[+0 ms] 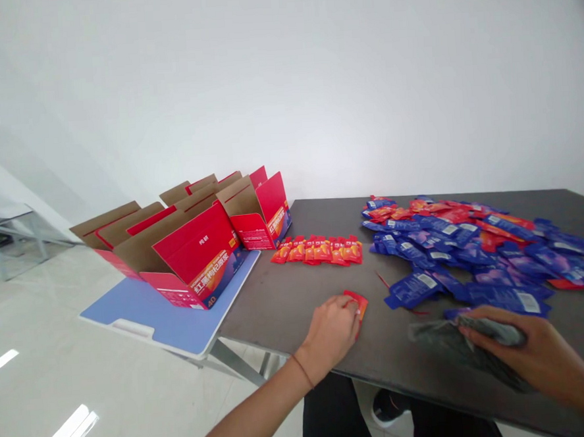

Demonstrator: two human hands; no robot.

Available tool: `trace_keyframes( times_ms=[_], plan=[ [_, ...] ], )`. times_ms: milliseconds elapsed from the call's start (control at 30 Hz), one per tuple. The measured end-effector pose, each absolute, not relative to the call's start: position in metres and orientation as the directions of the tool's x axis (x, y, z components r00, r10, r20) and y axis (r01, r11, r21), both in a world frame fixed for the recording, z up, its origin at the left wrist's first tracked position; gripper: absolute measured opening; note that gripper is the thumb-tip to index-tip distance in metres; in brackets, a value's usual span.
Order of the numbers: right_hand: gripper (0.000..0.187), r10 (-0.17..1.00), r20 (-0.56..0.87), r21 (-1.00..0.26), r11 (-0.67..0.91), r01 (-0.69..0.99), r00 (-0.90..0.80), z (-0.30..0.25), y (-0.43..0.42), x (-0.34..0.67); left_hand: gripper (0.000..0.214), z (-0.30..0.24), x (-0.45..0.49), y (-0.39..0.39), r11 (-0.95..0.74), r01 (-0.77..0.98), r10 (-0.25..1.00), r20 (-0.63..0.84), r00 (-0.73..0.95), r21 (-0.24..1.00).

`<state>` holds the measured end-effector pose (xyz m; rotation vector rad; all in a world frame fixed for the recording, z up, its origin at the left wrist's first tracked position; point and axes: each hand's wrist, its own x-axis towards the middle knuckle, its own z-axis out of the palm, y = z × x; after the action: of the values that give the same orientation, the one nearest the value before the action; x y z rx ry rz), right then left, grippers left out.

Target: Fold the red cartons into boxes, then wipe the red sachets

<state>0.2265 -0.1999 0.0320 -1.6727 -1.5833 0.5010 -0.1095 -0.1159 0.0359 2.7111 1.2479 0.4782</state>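
Observation:
My left hand (332, 329) rests near the table's front edge, its fingers curled over a red sachet (360, 301) that lies on the dark surface. To the right, my right hand (520, 346) grips a crumpled see-through plastic bag (448, 341), slightly blurred, its folds looking greyish-green. Beyond my left hand, a row of red-orange sachets (318, 250) lies overlapped side by side. A large loose heap of blue sachets (442, 239) mixed with red ones spreads beyond my right hand.
Several open red cardboard boxes (199, 247) with raised flaps stand at the left. Most of them are on a blue-topped folding table (180, 331) beside the dark table (278, 311). A white wall (313, 85) rises behind. Thin red strips (383, 279) lie near the heap.

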Motion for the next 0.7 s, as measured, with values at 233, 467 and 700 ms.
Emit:
trace_keyframes(
  times_ms=[233,467,700],
  plan=[
    [0.021,0.989,-0.055,-0.849,-0.118,0.515,0.136,-0.016,-0.239,0.236,0.022,0.009,-0.062,-0.102,-0.616,0.785,0.788,0.050,0.614,0.067],
    [0.024,0.964,0.028,-0.883,-0.100,0.459,0.264,-0.042,-0.246,0.247,0.021,0.014,-0.070,-0.104,-0.620,0.782,0.784,0.081,0.615,0.061],
    [0.038,0.958,0.130,-0.891,0.000,0.453,0.257,-0.062,-0.247,0.249,0.024,0.021,-0.062,-0.100,-0.604,0.796,0.795,-0.079,0.601,-0.020]
  ],
)
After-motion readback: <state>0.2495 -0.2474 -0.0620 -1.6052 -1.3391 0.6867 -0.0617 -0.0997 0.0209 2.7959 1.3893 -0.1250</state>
